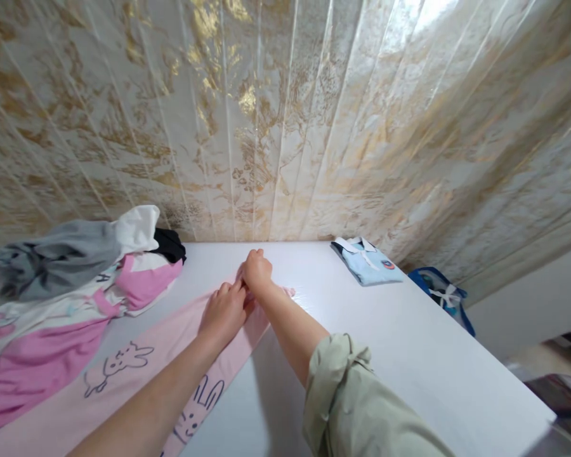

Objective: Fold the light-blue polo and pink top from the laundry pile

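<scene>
A pale pink garment point(171, 346) with line-drawn rabbits lies stretched across the white table from the lower left toward the middle; its exact kind is unclear. Near its far end, my right hand point(257, 269) is closed in a fist on the fabric. Just beside it, touching, my left hand point(223, 312) has its fingers bent and closed on the same pink cloth. A small gathered bit of the garment shows past my right wrist. My fingertips are partly hidden.
Piled at the left are a grey garment point(71, 254), pink-and-white clothes point(66, 349) and a black cloth point(170, 245). A folded light blue garment point(368, 263) lies at the table's back right. Past the right edge sits a blue bag point(442, 295). A patterned curtain point(276, 127) hangs behind the table point(385, 362).
</scene>
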